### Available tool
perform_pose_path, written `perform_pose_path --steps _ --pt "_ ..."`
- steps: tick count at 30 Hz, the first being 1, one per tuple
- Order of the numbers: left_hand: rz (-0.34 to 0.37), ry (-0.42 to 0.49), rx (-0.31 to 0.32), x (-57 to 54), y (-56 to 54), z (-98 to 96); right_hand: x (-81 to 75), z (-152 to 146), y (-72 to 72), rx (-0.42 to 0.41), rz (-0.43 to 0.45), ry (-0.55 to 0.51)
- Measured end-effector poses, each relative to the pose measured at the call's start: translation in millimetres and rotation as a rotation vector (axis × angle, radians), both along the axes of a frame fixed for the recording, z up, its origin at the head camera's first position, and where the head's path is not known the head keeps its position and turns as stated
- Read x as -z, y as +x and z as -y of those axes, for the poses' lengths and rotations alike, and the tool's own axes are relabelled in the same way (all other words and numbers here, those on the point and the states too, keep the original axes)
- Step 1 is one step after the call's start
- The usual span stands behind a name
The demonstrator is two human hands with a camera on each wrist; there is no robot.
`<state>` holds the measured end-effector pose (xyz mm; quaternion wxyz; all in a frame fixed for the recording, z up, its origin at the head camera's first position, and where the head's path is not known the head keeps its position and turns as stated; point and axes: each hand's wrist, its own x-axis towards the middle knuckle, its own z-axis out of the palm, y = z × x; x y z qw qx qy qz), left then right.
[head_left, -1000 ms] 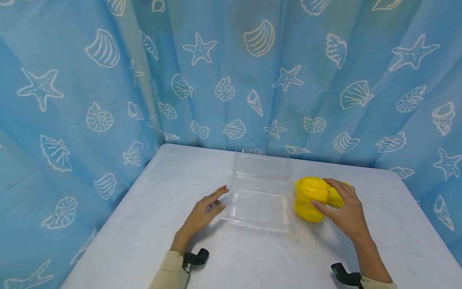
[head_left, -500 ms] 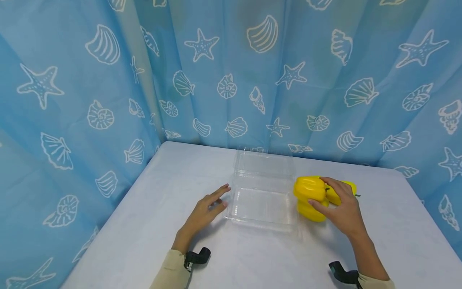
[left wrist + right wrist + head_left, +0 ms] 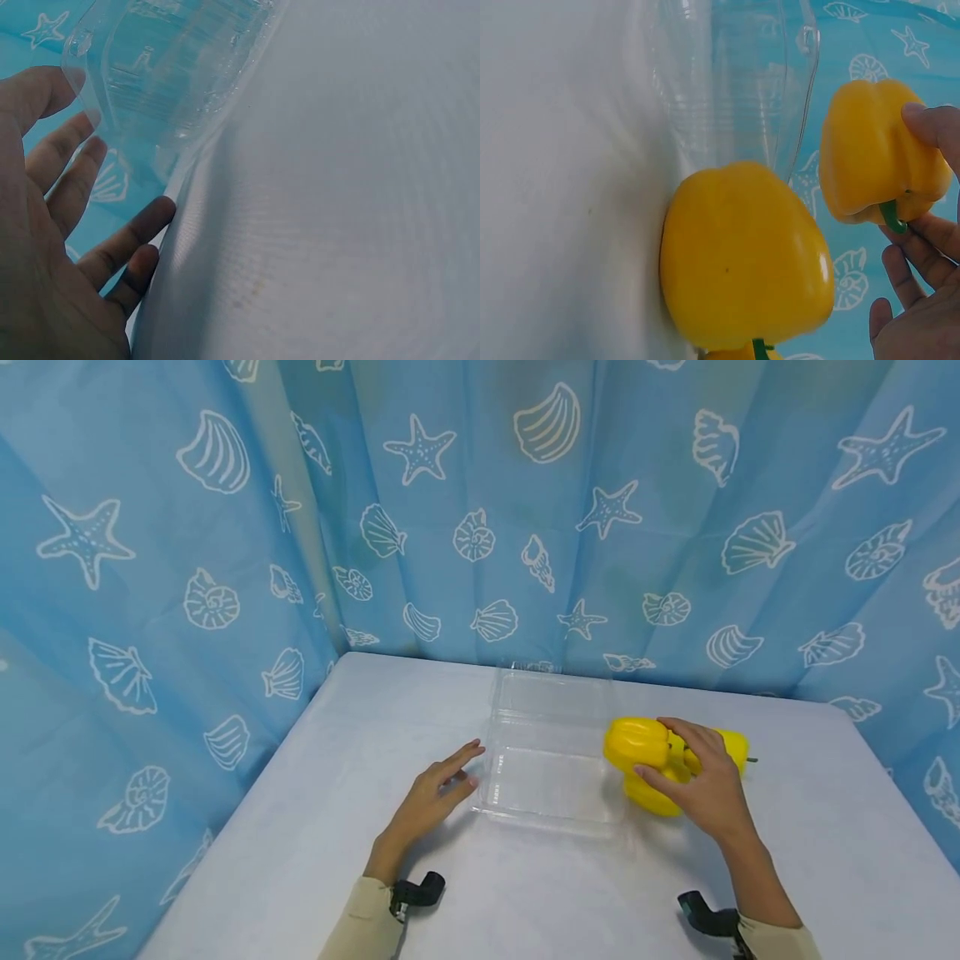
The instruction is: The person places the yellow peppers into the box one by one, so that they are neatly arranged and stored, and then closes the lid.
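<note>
My right hand grips a yellow bell pepper between thumb and fingers. In the right wrist view this pepper is off the table, its green stem towards the palm. Beneath and beside it, a second yellow bell pepper rests on the table. A third yellow bell pepper lies behind the right hand, partly covered by it. A clear plastic clamshell box lies with its lid folded back. My left hand is at the box's left edge, fingers loosely extended; its fingertips appear to touch the rim.
The table is covered with a white cloth. A blue curtain with shell and starfish prints hangs behind and at the sides. Each wrist carries a black camera mount, the left one and the right one.
My right hand has lifted the bell pepper and moved it slightly left towards the box, uncovering more of the peppers behind and below. The left hand stays at the box's edge.
</note>
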<state>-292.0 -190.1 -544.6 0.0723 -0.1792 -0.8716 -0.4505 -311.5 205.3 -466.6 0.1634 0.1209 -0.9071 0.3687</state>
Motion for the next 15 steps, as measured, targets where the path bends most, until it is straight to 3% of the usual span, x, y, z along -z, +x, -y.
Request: perform_pose_path --steps 15 --pt "-0.01 0.022 0.02 -1.1 -0.5 0.8 -0.3 19.7 -1.9 -0.036 0.019 -0.022"
